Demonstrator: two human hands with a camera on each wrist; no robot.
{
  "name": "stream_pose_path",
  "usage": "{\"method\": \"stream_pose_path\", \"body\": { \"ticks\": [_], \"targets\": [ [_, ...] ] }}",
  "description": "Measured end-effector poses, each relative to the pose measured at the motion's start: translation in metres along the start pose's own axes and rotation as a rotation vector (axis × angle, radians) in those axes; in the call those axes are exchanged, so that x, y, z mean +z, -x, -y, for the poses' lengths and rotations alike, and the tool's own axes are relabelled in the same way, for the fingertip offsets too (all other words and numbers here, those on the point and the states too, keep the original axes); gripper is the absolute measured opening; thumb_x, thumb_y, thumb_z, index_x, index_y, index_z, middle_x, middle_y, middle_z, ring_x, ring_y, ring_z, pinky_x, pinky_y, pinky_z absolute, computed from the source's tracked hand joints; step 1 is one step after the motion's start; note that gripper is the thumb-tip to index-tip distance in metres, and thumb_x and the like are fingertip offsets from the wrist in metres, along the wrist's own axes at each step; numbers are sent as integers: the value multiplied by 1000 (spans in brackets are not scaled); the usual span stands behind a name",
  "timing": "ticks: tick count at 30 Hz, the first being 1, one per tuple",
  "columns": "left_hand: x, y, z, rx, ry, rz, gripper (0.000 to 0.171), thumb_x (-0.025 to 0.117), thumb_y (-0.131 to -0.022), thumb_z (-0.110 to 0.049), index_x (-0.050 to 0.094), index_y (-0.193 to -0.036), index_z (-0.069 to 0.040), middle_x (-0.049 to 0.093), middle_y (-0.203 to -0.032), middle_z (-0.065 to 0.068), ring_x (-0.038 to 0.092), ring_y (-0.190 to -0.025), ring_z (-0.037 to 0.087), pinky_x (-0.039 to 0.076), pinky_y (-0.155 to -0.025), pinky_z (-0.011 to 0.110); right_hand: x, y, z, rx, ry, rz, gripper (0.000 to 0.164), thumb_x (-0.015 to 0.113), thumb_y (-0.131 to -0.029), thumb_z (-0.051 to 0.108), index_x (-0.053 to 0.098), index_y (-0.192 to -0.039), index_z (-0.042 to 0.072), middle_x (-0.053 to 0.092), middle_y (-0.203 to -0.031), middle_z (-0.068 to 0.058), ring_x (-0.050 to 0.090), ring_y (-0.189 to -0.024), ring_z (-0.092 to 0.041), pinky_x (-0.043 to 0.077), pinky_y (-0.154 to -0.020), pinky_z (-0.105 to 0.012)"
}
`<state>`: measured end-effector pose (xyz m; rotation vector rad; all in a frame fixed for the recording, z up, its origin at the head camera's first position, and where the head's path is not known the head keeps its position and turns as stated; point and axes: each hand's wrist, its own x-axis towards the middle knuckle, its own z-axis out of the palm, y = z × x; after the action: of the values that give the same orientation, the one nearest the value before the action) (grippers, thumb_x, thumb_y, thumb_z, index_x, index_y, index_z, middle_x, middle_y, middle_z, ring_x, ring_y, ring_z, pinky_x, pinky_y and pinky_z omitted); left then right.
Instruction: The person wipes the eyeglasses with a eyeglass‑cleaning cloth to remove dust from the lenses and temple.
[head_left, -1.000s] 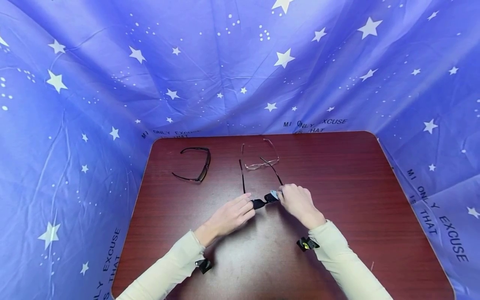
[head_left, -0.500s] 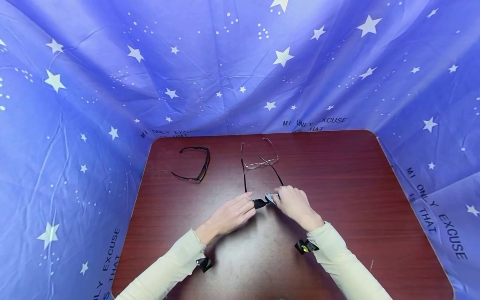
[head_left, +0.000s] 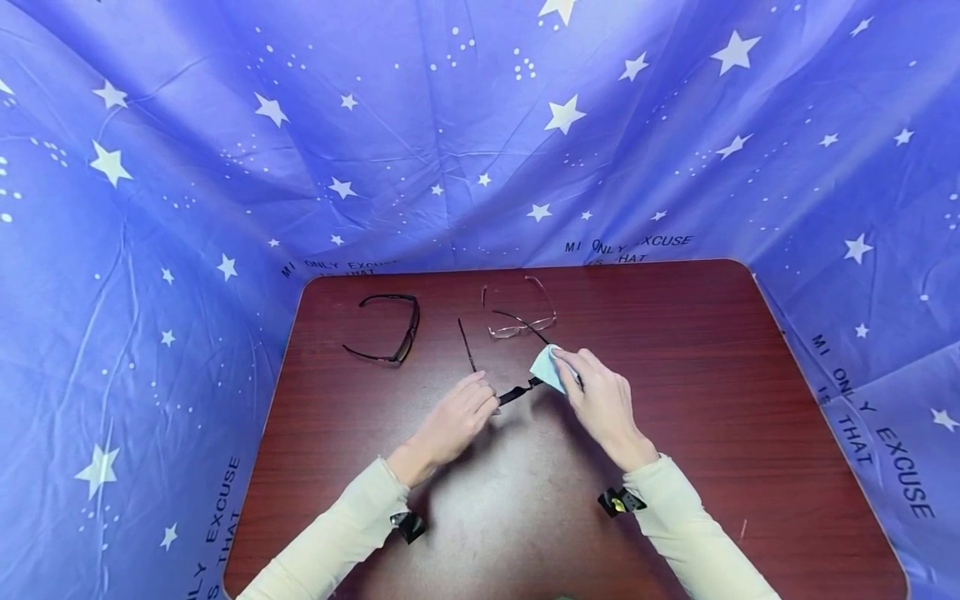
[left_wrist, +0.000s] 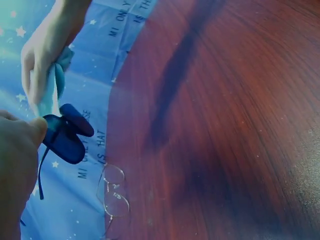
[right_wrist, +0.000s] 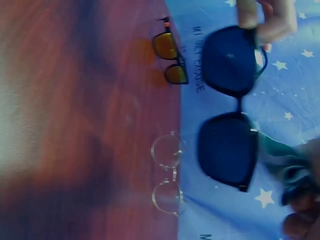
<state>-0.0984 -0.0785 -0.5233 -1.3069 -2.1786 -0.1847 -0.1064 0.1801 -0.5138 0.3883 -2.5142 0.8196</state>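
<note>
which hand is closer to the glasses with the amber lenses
Left. In the head view, the left hand is below and slightly right of the amber-lensed glasses; the right hand is farther right.

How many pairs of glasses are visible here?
3: dark sunglasses in the left hand, thin wire glasses on the table beyond, and amber-lensed glasses on its far left.
</note>
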Motion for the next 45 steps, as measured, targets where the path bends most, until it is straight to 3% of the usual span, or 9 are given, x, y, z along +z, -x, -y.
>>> {"method": "stream_pose_path", "body": {
  "ticks": [5, 12, 17, 21, 25, 28, 35, 40, 45],
  "targets": [
    [3, 1, -1, -161, 115, -72, 9, 66, -94, -9, 64, -94, 0, 65, -93, 8, 66, -92, 23, 49, -110, 39, 7, 13, 0, -106, -160, -267, 25, 70, -94, 6, 77, -119, 9, 59, -76, -1, 42, -57, -7, 34, -47, -27],
    [7, -4, -8, -518, 364, -228, 13, 76, -89, -7, 65, -94, -2, 67, -92, 8, 66, -87, 23, 56, -98, 33, 18, 28, 8, -88, -319, -433, 23, 71, -91, -5, 76, -113, -1, 67, -80, -11, 46, -60, -12, 35, -51, -21],
    [5, -10, -13, -867, 561, -329, 10, 76, -91, -5, 67, -93, -1, 69, -92, 9, 67, -82, 22, 57, -76, 32, 28, 35, 18, -44, -366, -452, 34, 71, -78, -21, 75, -108, -6, 66, -79, -15, 45, -57, -13, 34, -48, -21],
    [1, -18, -17, -1161, 760, -365, 8, 73, -95, -7, 72, -96, 1, 74, -92, 12, 70, -84, 16, 58, -80, 26, 36, 39, 26, -21, -400, -420, 39, 72, -76, -24, 74, -109, -4, 66, -79, -13, 46, -57, -11, 34, -46, -20],
    [1, -25, -21, -1394, 1005, -398, 13, 67, -98, -5, 70, -100, 7, 74, -88, 13, 62, -79, 6, 50, -72, 16, 42, 43, 31, 4, -436, -393, 38, 72, -80, -19, 75, -113, 0, 68, -83, -10, 48, -60, -9, 37, -47, -19],
    [4, -30, -23, -1513, 1273, -507, 13, 60, -101, -2, 66, -99, 10, 70, -85, 8, 61, -77, 4, 51, -71, 16, 47, 44, 35, 21, -448, -397, 37, 73, -81, -18, 75, -113, 0, 68, -83, -10, 47, -60, -8, 37, -47, -19],
    [2, -46, -30, -1578, 1885, -751, 19, 39, -111, -5, 51, -113, 11, 60, -106, 13, 65, -106, 15, 49, -107, 33, 59, 40, 47, 65, -433, -382, 33, 75, -84, -14, 74, -113, 1, 71, -90, -12, 55, -68, -16, 42, -58, -23],
    [-3, -55, -32, -1544, 2094, -821, 21, 33, -112, -8, 48, -107, 6, 55, -105, 12, 58, -118, 22, 37, -118, 40, 62, 36, 43, 52, -344, -394, 29, 74, -87, -7, 73, -114, 3, 68, -86, -10, 50, -62, -15, 39, -54, -24],
    [-11, -54, -27, -1554, 2201, -974, 25, 38, -110, -11, 54, -97, 3, 56, -103, 15, 65, -107, 21, 33, -119, 43, 58, 34, 26, 99, -277, -451, 26, 71, -89, -6, 73, -114, 2, 64, -84, -12, 47, -61, -13, 37, -53, -24]
  ]
}}
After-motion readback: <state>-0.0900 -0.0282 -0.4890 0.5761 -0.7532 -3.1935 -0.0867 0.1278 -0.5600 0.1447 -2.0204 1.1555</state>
